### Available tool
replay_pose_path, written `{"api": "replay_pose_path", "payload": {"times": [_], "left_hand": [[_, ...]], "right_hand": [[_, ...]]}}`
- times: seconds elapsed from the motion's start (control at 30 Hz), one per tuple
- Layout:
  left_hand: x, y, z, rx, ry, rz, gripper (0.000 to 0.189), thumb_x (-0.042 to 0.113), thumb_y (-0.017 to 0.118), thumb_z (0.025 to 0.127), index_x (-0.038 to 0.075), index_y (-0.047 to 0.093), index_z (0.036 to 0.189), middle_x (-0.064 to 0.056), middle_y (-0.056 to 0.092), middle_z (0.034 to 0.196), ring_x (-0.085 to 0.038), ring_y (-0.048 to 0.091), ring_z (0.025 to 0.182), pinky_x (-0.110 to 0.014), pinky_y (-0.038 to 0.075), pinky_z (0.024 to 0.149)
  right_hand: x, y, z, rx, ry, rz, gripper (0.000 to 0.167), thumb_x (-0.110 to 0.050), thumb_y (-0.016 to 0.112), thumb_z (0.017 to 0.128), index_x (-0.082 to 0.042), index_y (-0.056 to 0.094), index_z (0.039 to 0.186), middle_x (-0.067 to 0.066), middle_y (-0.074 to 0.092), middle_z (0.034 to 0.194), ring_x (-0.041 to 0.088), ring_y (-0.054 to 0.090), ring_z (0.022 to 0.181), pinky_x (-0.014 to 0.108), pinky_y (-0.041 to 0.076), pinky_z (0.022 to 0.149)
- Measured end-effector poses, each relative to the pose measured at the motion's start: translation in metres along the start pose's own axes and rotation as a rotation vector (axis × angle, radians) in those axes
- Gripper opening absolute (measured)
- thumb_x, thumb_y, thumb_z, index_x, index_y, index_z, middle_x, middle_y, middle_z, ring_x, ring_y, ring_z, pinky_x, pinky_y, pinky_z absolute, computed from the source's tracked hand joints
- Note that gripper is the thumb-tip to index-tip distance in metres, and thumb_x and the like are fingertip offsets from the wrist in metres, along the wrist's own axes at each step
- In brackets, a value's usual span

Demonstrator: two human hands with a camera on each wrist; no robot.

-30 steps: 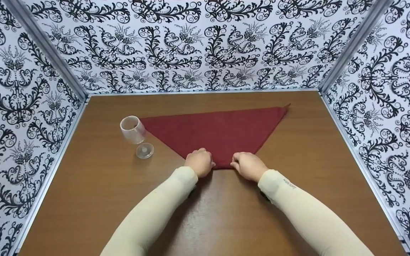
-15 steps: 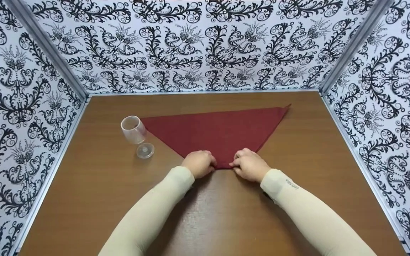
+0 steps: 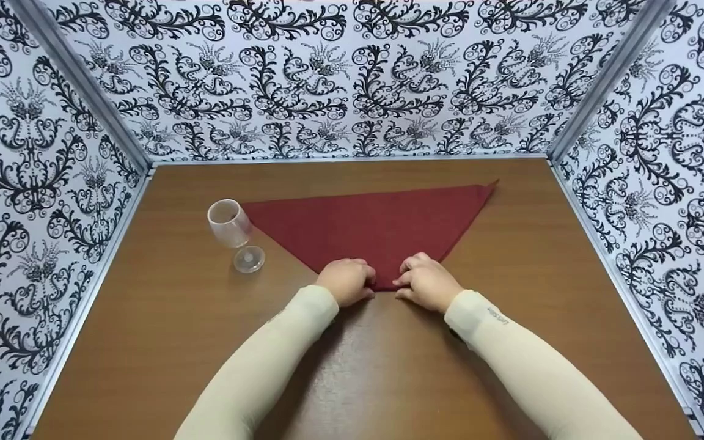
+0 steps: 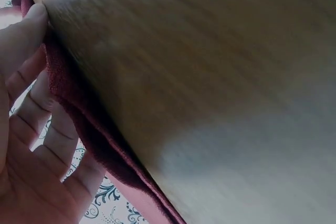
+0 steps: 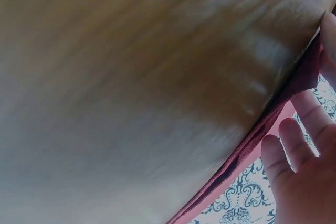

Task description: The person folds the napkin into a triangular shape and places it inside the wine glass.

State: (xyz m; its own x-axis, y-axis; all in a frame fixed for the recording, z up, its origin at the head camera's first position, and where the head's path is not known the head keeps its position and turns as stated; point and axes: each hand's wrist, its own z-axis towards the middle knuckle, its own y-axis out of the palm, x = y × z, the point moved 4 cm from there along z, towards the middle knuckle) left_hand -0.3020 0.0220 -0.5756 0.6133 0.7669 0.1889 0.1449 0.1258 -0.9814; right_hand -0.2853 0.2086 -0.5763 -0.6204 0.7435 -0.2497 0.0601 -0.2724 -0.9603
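Note:
A dark red cloth napkin [image 3: 376, 226] lies folded on the table, with a long far edge and a short folded near edge. My left hand [image 3: 346, 282] pinches the left end of that near edge. In the left wrist view its thumb [image 4: 31, 27] is in front of the layered cloth [image 4: 79, 95], the fingers behind it. At the right end, my right hand [image 3: 428, 282] pinches the edge between thumb and forefinger. The right wrist view shows its other fingers [image 5: 294, 140] apart and bent beside the fold [image 5: 294, 85].
A clear stemmed glass [image 3: 230, 225] stands left of the napkin, close to its left corner, its round foot [image 3: 249, 260] on the brown wooden table [image 3: 162, 318]. Walls with a black-and-white scroll pattern [image 3: 352, 79] enclose the table at the back and both sides.
Both hands shift only slightly along the near edge, and the right hand's fingers have loosened and spread a little. The napkin and glass stay in place.

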Motion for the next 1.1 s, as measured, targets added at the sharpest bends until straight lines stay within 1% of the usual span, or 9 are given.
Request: {"api": "replay_pose_path", "payload": {"times": [0.2,0.4,0.53,0.67,0.77,0.87,0.93,1.03,1.1], "left_hand": [[0.002,-0.001,0.000,0.015,-0.019,0.016,0.011,0.032,0.083,0.090,0.024,0.078,0.094,0.004,0.073,0.099,-0.022,0.073,0.093,-0.041,0.060,0.083],[0.002,-0.001,0.000,0.011,-0.018,0.040,0.008,0.031,0.079,0.092,0.024,0.079,0.097,0.003,0.074,0.100,-0.022,0.073,0.094,-0.043,0.060,0.084],[0.002,-0.002,0.000,0.021,-0.014,0.062,0.008,0.030,0.076,0.093,0.023,0.079,0.095,0.002,0.074,0.098,-0.023,0.074,0.094,-0.044,0.060,0.084],[0.003,0.000,0.000,0.026,-0.014,0.098,0.014,0.030,0.072,0.097,0.018,0.077,0.099,-0.002,0.075,0.101,-0.026,0.074,0.097,-0.046,0.060,0.085],[0.003,0.002,0.000,0.024,-0.024,0.104,0.015,0.030,0.070,0.099,0.016,0.076,0.102,-0.004,0.075,0.103,-0.028,0.074,0.099,-0.047,0.060,0.087],[0.003,0.003,0.000,0.018,-0.043,0.082,0.014,0.028,0.068,0.101,0.015,0.075,0.103,-0.005,0.076,0.104,-0.029,0.074,0.101,-0.047,0.060,0.088],[0.002,0.002,0.001,0.008,-0.063,0.054,0.014,0.027,0.066,0.103,0.015,0.075,0.104,-0.006,0.076,0.104,-0.029,0.074,0.102,-0.047,0.060,0.090],[-0.003,0.003,0.002,0.000,-0.108,-0.015,0.014,0.027,0.065,0.104,0.015,0.072,0.102,-0.004,0.077,0.102,-0.028,0.074,0.102,-0.046,0.059,0.092],[-0.008,0.004,0.003,0.008,-0.145,-0.073,0.013,0.028,0.066,0.104,0.016,0.071,0.100,-0.003,0.077,0.099,-0.026,0.075,0.100,-0.046,0.058,0.092]], "right_hand": [[-0.003,0.001,0.001,0.045,-0.008,-0.043,0.014,-0.026,0.086,0.087,-0.013,0.086,0.093,0.002,0.070,0.092,0.025,0.061,0.093,0.040,0.055,0.085],[-0.006,0.003,0.002,0.066,-0.047,-0.080,0.009,-0.020,0.083,0.090,-0.011,0.084,0.091,0.001,0.070,0.087,0.024,0.061,0.086,0.039,0.052,0.082],[-0.008,0.005,0.004,0.053,-0.059,-0.111,0.009,-0.018,0.080,0.092,-0.010,0.084,0.092,0.002,0.072,0.087,0.025,0.062,0.085,0.040,0.051,0.083],[-0.007,0.007,0.005,0.020,-0.032,-0.133,0.010,-0.018,0.076,0.095,-0.011,0.082,0.092,0.003,0.073,0.089,0.026,0.063,0.088,0.041,0.053,0.084],[-0.007,0.009,0.005,0.008,-0.007,-0.131,0.011,-0.018,0.073,0.097,-0.010,0.079,0.092,0.005,0.071,0.089,0.027,0.062,0.089,0.042,0.053,0.085],[-0.008,0.008,0.005,0.001,0.010,-0.109,0.011,-0.016,0.071,0.098,-0.008,0.077,0.093,0.007,0.072,0.090,0.029,0.063,0.089,0.043,0.053,0.086],[-0.007,0.007,0.005,-0.011,0.036,-0.074,0.010,-0.015,0.071,0.099,-0.007,0.076,0.095,0.007,0.073,0.092,0.029,0.065,0.091,0.044,0.054,0.087],[-0.004,0.006,0.006,-0.031,0.111,0.023,0.006,-0.014,0.069,0.101,-0.009,0.073,0.100,0.007,0.075,0.097,0.030,0.068,0.095,0.045,0.056,0.089],[-0.001,0.005,0.007,-0.030,0.145,0.080,0.005,-0.015,0.068,0.101,-0.011,0.071,0.100,0.006,0.075,0.099,0.030,0.068,0.097,0.047,0.056,0.090]]}}
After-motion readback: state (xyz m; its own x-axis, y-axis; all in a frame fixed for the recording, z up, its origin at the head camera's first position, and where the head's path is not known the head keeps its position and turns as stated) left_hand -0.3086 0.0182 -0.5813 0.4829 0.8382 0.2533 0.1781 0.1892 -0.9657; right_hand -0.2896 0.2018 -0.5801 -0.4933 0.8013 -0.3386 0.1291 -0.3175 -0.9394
